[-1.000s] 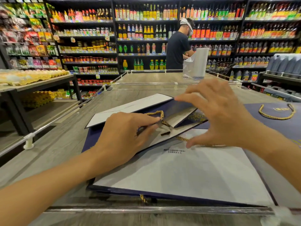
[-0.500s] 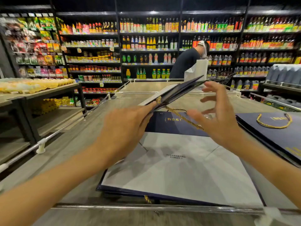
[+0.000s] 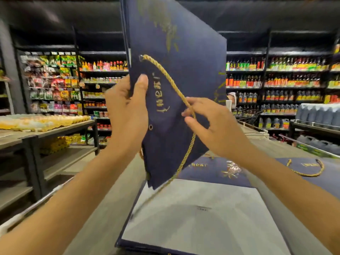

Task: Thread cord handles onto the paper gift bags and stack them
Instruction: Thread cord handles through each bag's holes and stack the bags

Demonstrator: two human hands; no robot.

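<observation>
The left hand gripped the left edge of the blue bag, holding it up over the counter. The right hand pinched the gold cord with its fingers.

A flat, folded navy bag with gold lettering and a gold floral print is held up in the air, nearly upright and leaning slightly right. The left hand grips its left edge, thumb on the front. A twisted gold cord comes out of the upper eyelet, runs diagonally down across the bag's face, is pinched by the right hand, then hangs loose past the bag's lower corner. The lower eyelet has no cord in it. Below lies a stack of flat bags, a white panel facing up. To the right lies another flat navy bag, the finished bag, with a gold handle looped on top.
</observation>
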